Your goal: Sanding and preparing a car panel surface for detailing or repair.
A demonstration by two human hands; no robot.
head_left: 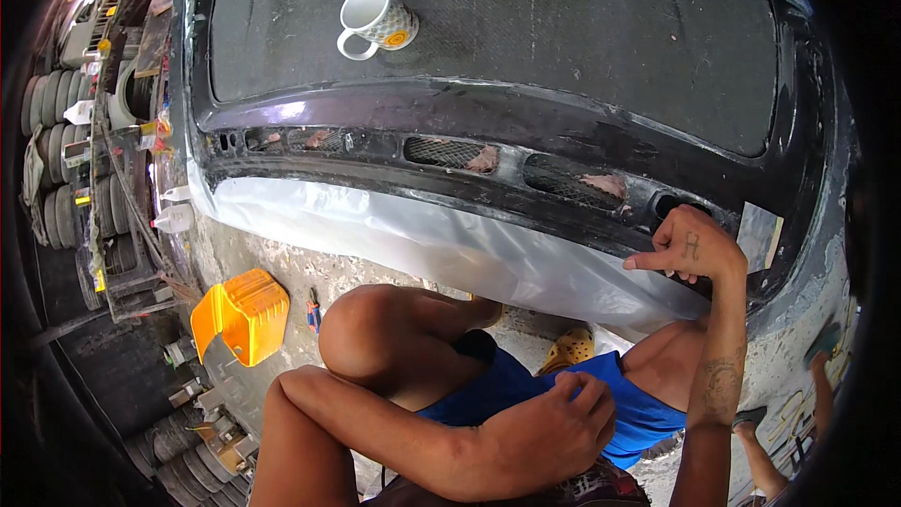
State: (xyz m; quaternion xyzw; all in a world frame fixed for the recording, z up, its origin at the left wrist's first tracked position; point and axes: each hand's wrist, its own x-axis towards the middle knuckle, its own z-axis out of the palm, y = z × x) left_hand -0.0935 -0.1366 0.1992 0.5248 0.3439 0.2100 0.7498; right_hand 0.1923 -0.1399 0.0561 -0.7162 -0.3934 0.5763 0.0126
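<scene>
The right hand (690, 249) presses its curled fingers against the lower edge of the black car bumper (488, 122), just above the white film (441, 239). The left hand (549, 437) rests on blue shorts (526, 385), fingers loosely bent, holding nothing. A mug (377, 21) lies on the bumper.

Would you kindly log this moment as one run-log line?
right hand: fingers on black car bumper edge by white film | left hand: resting on blue shorts | mug on bumper
</scene>
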